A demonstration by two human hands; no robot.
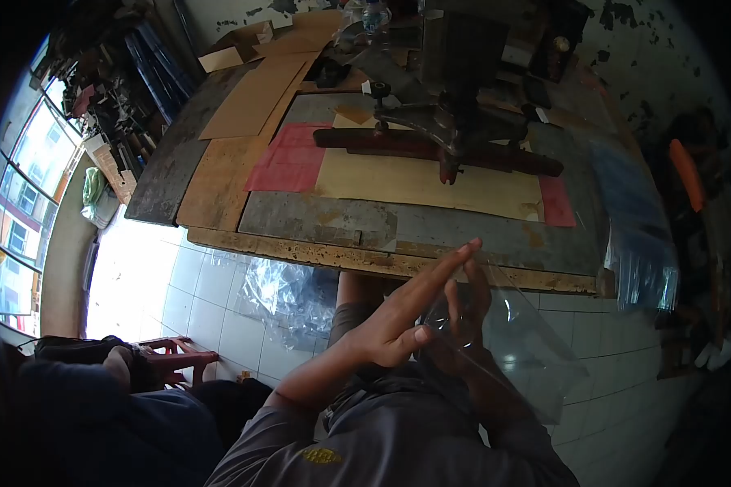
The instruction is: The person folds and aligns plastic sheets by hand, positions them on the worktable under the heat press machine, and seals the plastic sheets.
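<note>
Both hands are working in front of the near edge of the desk [300, 223], at the person's lap. The left hand [400, 329] is extending straight, its long fingers lying close together and slanting toward the desk edge, its thumb standing apart beside the plastic. The right hand [460, 329] is facing it, partly showing through the film, with at least two fingers standing apart. Whether either hand's fingers are closing on the film cannot be told.

The clear plastic sheet [540, 361] is hanging at the right hand, spreading over the right forearm and reaching down above the floor.

On the desk, a dark metal press [455, 122] is standing with its long bar [398, 148] lying across a yellow strip [430, 188]. Red sheets are showing at both ends, one on the left [284, 162] and one on the right [556, 203]. Brown cardboard [252, 105] is covering part of the left side; a stack of plastic [642, 260] is hanging over the right edge. A plastic heap [280, 296] is lying below the front edge, near a red stool [183, 357]. Another person [81, 414] in dark clothing is sitting at lower left.
</note>
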